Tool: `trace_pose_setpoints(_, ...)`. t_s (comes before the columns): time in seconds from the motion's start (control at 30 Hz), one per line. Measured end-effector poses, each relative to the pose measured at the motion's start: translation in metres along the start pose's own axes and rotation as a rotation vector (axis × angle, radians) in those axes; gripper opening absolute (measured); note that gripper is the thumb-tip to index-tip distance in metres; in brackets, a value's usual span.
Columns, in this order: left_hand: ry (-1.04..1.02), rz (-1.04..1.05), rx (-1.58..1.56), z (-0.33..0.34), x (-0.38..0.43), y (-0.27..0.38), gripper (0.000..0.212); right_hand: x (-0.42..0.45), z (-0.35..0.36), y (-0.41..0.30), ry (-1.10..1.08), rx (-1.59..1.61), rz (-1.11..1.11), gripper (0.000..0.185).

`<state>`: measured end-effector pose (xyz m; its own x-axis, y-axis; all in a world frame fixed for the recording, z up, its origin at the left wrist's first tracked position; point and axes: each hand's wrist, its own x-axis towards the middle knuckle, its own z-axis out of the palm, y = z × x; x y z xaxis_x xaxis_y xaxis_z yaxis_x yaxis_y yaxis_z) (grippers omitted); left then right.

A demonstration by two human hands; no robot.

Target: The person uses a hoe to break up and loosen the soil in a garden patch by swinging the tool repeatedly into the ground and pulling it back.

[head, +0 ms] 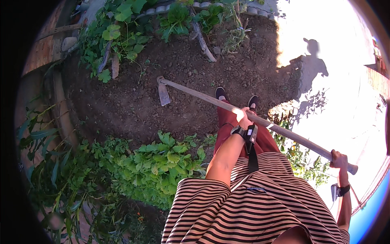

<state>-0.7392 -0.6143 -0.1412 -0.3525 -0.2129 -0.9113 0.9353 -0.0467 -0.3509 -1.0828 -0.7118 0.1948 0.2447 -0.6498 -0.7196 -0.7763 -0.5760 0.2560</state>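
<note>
A long-handled hoe stretches across the view, and both my hands grip its wooden handle (201, 96). Its flat metal blade (164, 95) is at the far left end, over the dark, crumbly soil (128, 105); whether it touches the ground I cannot tell. My left hand (244, 117) is wrapped around the middle of the handle, in front of my red trousers. Near the butt end, out to the right, my right hand (339, 160) is closed around it. My dark shoes (253, 101) stand on the soil below the handle.
Leafy green plants (155, 164) grow close on my left side. Beyond the soil are a climbing vine (128, 36), a slanting wooden stake (202, 39) and a scalloped edging (161, 9). Long-leaved plants (54, 158) and a timber beam (64, 106) border the left. Sunlit pale ground (344, 100) lies right.
</note>
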Motion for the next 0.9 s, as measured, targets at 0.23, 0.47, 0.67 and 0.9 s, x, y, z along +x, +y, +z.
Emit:
trace_pose_setpoints(0.23,0.077,0.097,-0.113,0.001,-0.014,0.026,0.022,0.039,-0.032,-0.028,-0.043,-0.003,-0.030,0.018)
trace_pose_setpoints(0.47,0.175,0.338,-0.053,-0.043,-0.046,0.123,0.021,0.066,-0.036,-0.115,0.019,0.135,-0.215,0.016)
trace_pose_setpoints(0.67,0.334,0.315,0.048,-0.038,-0.031,0.093,0.019,0.023,-0.053,-0.121,-0.117,0.186,-0.095,0.017)
trace_pose_setpoints(0.9,0.161,-0.001,0.075,0.023,-0.034,-0.083,0.013,-0.110,-0.055,-0.005,-0.065,0.060,0.152,0.022)
